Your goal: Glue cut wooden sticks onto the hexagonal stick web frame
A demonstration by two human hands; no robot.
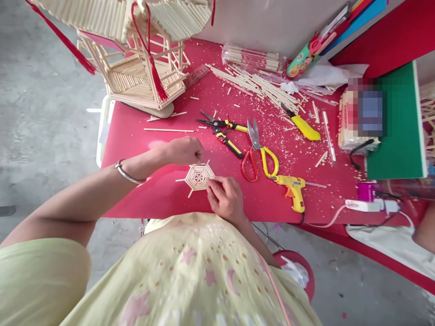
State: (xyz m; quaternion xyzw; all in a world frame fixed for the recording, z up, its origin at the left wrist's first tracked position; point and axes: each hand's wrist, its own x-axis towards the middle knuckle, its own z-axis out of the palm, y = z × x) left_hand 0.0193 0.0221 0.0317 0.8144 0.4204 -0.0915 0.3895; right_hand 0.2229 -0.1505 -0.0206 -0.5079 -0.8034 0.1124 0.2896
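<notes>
A small hexagonal web of pale wooden sticks [197, 178] sits low over the red tabletop, in front of my body. Its thin spokes stick out past the rim. With thumb and fingers, my right hand [226, 199] grips its right edge. My left hand [186, 151] is curled closed at the web's upper edge, fingertips pointing down. What those fingers hold, if anything, is too small to make out. Just beyond lie black-and-yellow pliers-like snips [224, 131] and scissors [255, 147] with one red and one yellow handle.
A stick-built pavilion model [136, 81] with red tassels stands at the back left. Loose sticks [258, 83] and shavings litter the table's back. A yellow glue gun [292, 190], a yellow utility knife [306, 128] and a power strip [367, 206] lie to the right. Another person's arm [424, 231] shows at the right edge.
</notes>
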